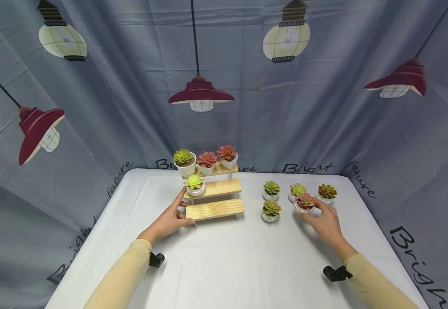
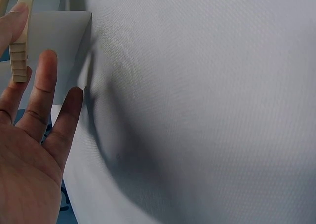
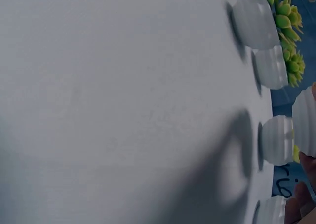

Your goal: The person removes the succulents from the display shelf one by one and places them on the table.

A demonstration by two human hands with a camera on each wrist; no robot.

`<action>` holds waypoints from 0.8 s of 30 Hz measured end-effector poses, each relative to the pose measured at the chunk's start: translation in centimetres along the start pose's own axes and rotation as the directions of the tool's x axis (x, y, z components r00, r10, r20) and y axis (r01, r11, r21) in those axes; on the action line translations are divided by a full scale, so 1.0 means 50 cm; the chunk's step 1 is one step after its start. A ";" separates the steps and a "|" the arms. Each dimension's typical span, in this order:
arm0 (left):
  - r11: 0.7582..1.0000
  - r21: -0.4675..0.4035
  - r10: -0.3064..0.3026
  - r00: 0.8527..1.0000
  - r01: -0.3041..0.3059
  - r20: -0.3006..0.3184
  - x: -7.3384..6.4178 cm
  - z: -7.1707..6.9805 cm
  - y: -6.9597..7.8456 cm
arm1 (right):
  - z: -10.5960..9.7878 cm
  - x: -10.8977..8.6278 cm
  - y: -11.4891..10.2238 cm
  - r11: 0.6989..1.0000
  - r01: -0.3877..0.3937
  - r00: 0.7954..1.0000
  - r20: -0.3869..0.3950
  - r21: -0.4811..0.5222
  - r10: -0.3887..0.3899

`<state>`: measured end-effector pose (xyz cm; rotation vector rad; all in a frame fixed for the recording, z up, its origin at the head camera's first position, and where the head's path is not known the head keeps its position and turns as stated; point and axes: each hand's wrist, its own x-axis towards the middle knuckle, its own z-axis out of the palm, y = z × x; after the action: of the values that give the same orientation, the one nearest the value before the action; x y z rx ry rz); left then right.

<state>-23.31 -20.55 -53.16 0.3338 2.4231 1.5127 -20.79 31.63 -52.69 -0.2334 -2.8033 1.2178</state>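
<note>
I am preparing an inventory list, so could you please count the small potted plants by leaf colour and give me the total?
Green or yellow-green plants: 5
Red or reddish plants: 3
Brownish plant: 1
Total: 9

Over on the left, the left hand (image 2: 37,135) holds a pale wooden board's end (image 2: 19,61) by thumb and finger, two other fingers outstretched beside white cloth (image 2: 217,70) with a curved shadow (image 2: 126,155).
</note>
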 end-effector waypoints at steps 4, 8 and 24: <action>1.000 -0.012 -0.001 1.000 0.001 -0.003 -0.001 0.001 0.003 | 0.000 -0.005 0.016 1.000 -0.026 0.999 0.040 0.001 0.026; 1.000 -0.012 -0.005 1.000 0.005 -0.008 -0.001 0.002 0.005 | 0.006 -0.009 0.032 0.998 -0.052 0.995 0.082 0.025 0.050; 1.000 0.008 -0.022 1.000 0.022 -0.005 -0.001 0.003 0.009 | 0.025 -0.011 0.068 0.994 -0.084 0.987 0.142 0.071 0.074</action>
<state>-23.18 -20.24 -52.80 0.3047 2.4298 1.4966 -20.03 32.93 -56.05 -0.2669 -2.8817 1.4097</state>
